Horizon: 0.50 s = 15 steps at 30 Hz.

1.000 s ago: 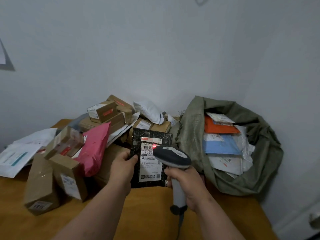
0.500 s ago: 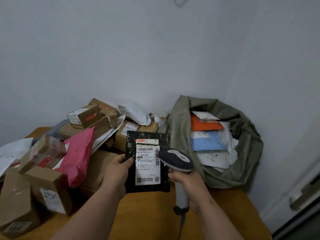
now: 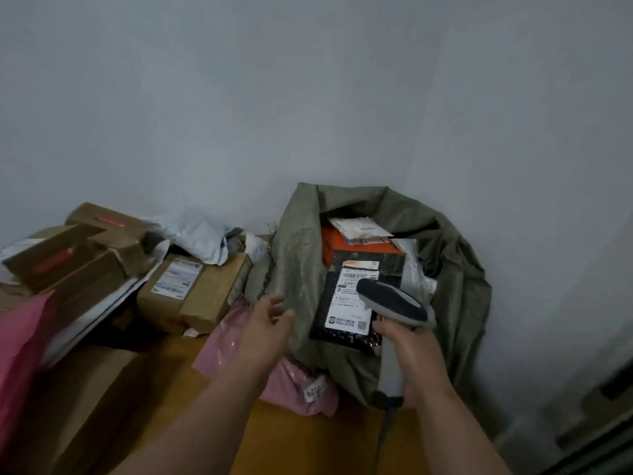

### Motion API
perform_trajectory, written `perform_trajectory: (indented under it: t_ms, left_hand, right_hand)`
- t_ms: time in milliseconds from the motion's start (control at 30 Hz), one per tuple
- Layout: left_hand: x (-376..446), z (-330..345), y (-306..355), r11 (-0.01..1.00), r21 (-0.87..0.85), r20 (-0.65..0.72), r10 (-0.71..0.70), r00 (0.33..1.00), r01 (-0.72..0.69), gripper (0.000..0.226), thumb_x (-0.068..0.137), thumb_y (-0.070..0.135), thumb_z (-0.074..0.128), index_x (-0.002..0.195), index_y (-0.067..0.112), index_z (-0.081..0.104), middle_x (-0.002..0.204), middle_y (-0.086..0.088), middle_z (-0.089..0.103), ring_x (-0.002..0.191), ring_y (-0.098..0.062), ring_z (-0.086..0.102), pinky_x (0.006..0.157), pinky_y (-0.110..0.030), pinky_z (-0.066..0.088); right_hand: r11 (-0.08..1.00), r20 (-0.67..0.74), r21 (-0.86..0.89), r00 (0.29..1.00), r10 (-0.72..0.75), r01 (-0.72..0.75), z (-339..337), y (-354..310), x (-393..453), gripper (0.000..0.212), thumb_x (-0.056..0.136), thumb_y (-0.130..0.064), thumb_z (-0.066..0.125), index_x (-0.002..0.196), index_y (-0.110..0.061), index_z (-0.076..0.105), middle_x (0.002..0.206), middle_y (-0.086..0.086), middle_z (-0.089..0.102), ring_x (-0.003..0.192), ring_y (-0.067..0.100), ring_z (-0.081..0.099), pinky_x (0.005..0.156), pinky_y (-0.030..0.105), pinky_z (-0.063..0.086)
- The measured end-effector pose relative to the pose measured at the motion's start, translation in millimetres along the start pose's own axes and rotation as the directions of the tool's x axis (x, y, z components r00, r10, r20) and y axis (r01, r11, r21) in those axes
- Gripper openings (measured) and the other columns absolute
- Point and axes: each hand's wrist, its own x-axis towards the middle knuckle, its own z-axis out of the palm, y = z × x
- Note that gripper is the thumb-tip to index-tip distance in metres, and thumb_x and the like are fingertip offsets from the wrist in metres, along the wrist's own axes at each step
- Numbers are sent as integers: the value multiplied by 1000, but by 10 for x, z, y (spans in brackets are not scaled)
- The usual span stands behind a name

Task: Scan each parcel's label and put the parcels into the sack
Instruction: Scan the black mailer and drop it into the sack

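Unscanned boxes are heaped along the table's back left edge, within reach for the next pick. The left hand is held empty with fingers loosely spread beside the sack, probably free for another parcel. In the sack's mouth at the back right corner the black parcel is laid label-up, while the scanner is gripped by its handle in the right hand, kept ready.

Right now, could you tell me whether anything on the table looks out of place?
A pink mailer lies partly trapped under the green sack, not inside it. The black parcel lies in the sack's mouth, label up. The cardboard boxes lean untidily against each other.
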Motion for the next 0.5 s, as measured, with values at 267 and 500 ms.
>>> perform_trajectory:
  t_ms: [267, 500]
  left_hand:
    - [1281, 884, 23, 571, 821, 157, -176, 972, -29, 46, 97, 52, 45, 143, 54, 39, 166, 9, -7, 151, -33, 3, 119, -56, 15]
    - [1555, 434, 262, 885, 461, -349, 252, 903, -69, 61, 101, 31, 51, 156, 14, 30, 159, -6, 32, 143, -19, 34, 114, -35, 35]
  right_hand:
    - [990, 80, -137, 996, -31, 42, 33, -368, 1388, 13, 81, -12, 75, 77, -24, 75, 73, -7, 77, 77, 18, 74, 69, 35, 59]
    - [995, 285, -93, 959, 6, 21, 783, -381, 2109, 9, 81, -13, 77, 78, -21, 76, 77, 1, 78, 79, 21, 75, 83, 49, 58]
